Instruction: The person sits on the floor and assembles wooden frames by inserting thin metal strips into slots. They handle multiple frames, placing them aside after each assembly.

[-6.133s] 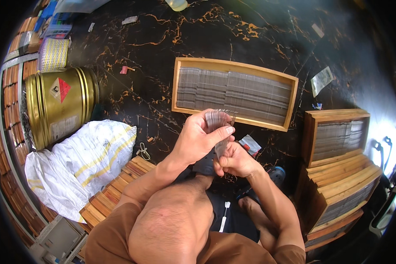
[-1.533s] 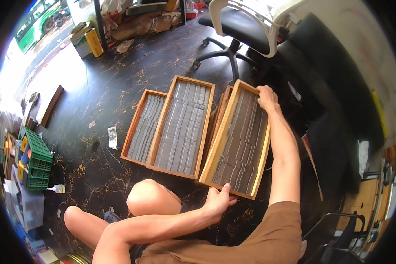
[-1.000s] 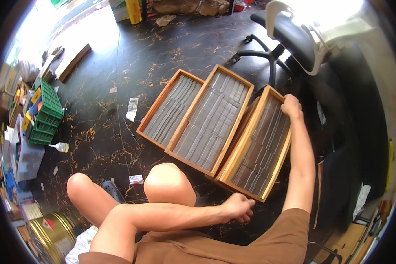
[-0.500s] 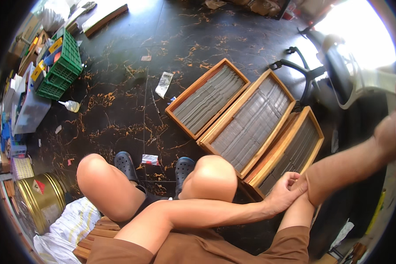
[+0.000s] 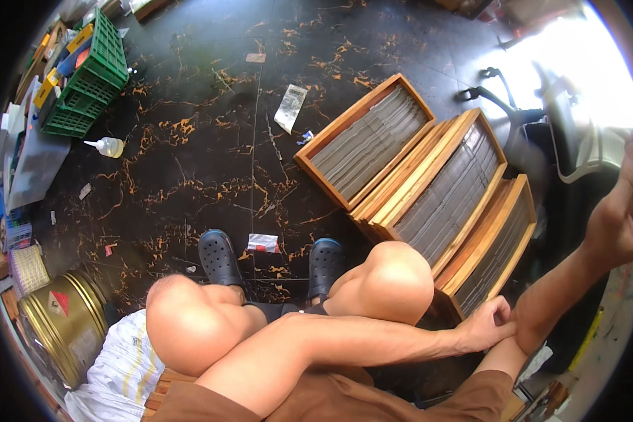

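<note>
My left arm reaches across my lap, and my left hand (image 5: 484, 327) touches my bent right elbow with its fingers curled in. Raised toward the right rim, my right hand (image 5: 610, 219) is partly cut off beside a dark edge, so its finger positions are unclear. Beyond my knees stand three wooden crates side by side: a left crate (image 5: 344, 116), a middle crate (image 5: 429, 174) and a right crate (image 5: 480, 231). Grey thin pieces stand in rows inside them. The right crate is nearest to my left hand.
A green plastic crate (image 5: 84, 91) stands at the left, near a small squeeze bottle (image 5: 108, 146). A gold metal drum (image 5: 67, 320) sits beside a white sack (image 5: 119, 359). An office chair (image 5: 541, 119) stands at the far right. Scraps, including a plastic wrapper (image 5: 290, 107), lie on the dark floor (image 5: 190, 176).
The view has shifted, so the crates and legs appear farther right. My left hand stays at my right elbow, its fingers slightly moved. My right arm remains raised.
</note>
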